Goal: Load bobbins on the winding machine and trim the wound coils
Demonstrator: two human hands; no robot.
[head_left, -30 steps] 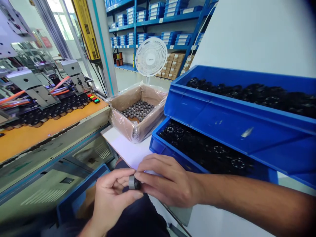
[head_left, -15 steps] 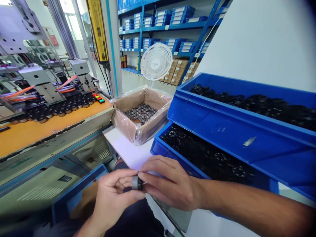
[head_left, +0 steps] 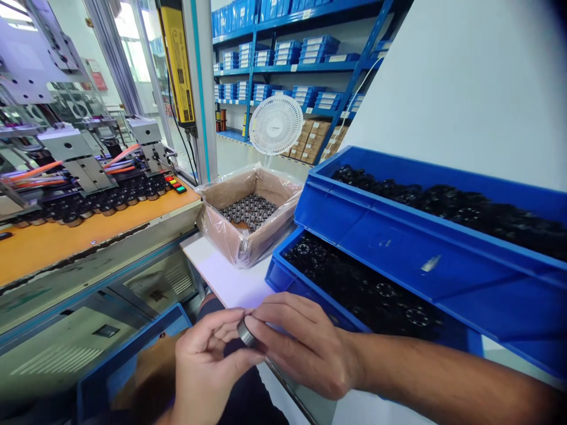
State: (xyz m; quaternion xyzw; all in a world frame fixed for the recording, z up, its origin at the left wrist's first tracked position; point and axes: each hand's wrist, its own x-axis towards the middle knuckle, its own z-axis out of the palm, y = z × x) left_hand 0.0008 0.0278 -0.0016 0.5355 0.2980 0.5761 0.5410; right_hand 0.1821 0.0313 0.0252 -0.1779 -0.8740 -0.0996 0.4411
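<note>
A small metal ring-shaped part (head_left: 246, 334) is pinched between my two hands at the lower middle of the view. My left hand (head_left: 212, 354) has its thumb below the part and its fingers curled above and behind it. From the right, the fingers of my right hand (head_left: 296, 342) press on the part and cover its right side. Behind my hands, the lower blue bin (head_left: 277, 268) holds many black pieces, some with a pale ring pattern. The upper blue bin (head_left: 354, 221), also with black pieces, rests over it.
A plastic-lined cardboard box (head_left: 221, 236) of small metal parts sits on the white table (head_left: 208, 260). At left is a machine with an orange worktop (head_left: 101, 236) carrying rows of parts. A white fan (head_left: 276, 125) and blue shelves (head_left: 283, 69) stand behind.
The ring-shaped part has tilted between my fingers, and its dark right side is now mostly covered by my right hand. The surroundings have shifted slightly down and left in view.
</note>
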